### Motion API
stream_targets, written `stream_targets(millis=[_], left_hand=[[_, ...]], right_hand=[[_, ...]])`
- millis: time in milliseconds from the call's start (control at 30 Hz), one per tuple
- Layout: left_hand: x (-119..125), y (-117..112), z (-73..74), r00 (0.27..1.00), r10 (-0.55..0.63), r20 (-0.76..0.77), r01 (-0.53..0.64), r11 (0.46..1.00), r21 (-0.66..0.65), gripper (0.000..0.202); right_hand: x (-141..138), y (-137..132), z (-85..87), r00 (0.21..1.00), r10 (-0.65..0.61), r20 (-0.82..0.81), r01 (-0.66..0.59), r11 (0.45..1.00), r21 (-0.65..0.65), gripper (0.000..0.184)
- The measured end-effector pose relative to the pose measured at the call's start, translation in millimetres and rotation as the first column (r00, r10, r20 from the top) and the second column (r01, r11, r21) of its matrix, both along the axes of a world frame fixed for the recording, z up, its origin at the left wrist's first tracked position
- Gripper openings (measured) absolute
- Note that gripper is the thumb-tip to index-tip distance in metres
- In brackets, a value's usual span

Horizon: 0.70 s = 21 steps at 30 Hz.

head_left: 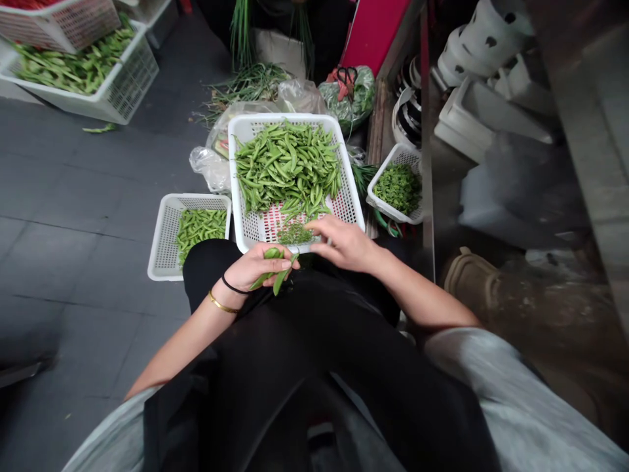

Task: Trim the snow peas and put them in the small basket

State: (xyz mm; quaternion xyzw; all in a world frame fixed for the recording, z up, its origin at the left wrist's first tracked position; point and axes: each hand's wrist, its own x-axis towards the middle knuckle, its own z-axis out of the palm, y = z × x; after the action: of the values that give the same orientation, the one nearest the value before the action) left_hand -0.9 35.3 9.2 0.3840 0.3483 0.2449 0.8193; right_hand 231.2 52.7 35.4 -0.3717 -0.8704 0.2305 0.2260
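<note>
My left hand is closed around a few green pea pods, which stick out between thumb and fingers. My right hand hovers over the near right rim of the large white basket. Its thumb and fingers are curved and apart, with nothing visible between them. A big heap of pea pods fills the far part of that basket. At its near end lies a small pile of thin green trimmings, just beyond my hands. The basket stands in front of my knees.
A smaller white basket with pods stands left; another with leafy greens stands right. Behind are plastic bags, spring onions and scissors. Stacked crates stand far left. A metal shelf post rises at right.
</note>
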Motion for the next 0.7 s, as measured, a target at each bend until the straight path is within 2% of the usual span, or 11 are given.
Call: stream_targets(millis=[67, 133, 233, 300, 333, 367, 433, 500, 567, 633, 700], left_hand=[[2.2, -1.5, 0.6, 0.999, -0.035, -0.040, 0.036, 0.999, 0.022, 0.025], [6.7, -5.4, 1.7, 0.993, -0.003, -0.114, 0.012, 0.997, 0.076, 0.022], [14.6, -12.1, 3.7, 0.944, 0.225, -0.241, -0.173, 0.961, 0.218, 0.019], [15.2, -12.3, 4.5, 0.871, 0.417, -0.261, -0.343, 0.895, 0.286, 0.017], [12.7, -10.1, 4.5, 0.832, 0.501, -0.239, -0.431, 0.854, 0.290, 0.016], [8.2, -6.4, 4.2, 0.802, 0.564, -0.200, -0.510, 0.819, 0.265, 0.016], [-5.2, 4.2, 2.4, 0.773, 0.629, -0.082, -0.617, 0.776, 0.129, 0.015], [-19.1, 15.2, -0.9, 0.790, 0.612, 0.048, -0.609, 0.791, -0.058, 0.016], [-26.7, 22.5, -5.2, 0.802, 0.583, 0.132, -0.559, 0.810, -0.178, 0.015], [-26.2, 25.1, -9.3, 0.818, 0.552, 0.165, -0.511, 0.827, -0.234, 0.016], [-20.9, 24.8, -12.3, 0.842, 0.504, 0.190, -0.454, 0.854, -0.255, 0.021]], right_hand=[[-12.8, -7.4, -2.0, 0.972, 0.147, 0.186, -0.168, 0.980, 0.104, 0.025], [-27.1, -13.8, -6.8, 0.939, 0.182, 0.292, -0.231, 0.962, 0.143, 0.031], [-43.9, -19.7, -14.1, 0.940, -0.003, 0.340, -0.046, 0.990, 0.136, 0.032], [-46.5, -21.5, -15.0, 0.931, -0.122, 0.345, 0.100, 0.992, 0.081, 0.031], [-43.9, -21.3, -13.9, 0.933, -0.124, 0.337, 0.121, 0.992, 0.032, 0.030], [-38.6, -19.7, -12.0, 0.944, -0.073, 0.320, 0.089, 0.995, -0.035, 0.030], [-21.6, -10.8, -8.2, 0.957, 0.120, 0.264, -0.067, 0.977, -0.201, 0.025], [-2.7, 8.1, -9.6, 0.936, 0.269, 0.229, -0.187, 0.928, -0.323, 0.017], [9.3, 35.6, -21.4, 0.931, 0.154, 0.330, -0.063, 0.961, -0.270, 0.026], [9.9, 65.9, -43.9, 0.834, -0.017, 0.552, 0.120, 0.981, -0.151, 0.023], [1.3, 91.7, -71.5, 0.698, 0.056, 0.714, 0.093, 0.981, -0.168, 0.029]])
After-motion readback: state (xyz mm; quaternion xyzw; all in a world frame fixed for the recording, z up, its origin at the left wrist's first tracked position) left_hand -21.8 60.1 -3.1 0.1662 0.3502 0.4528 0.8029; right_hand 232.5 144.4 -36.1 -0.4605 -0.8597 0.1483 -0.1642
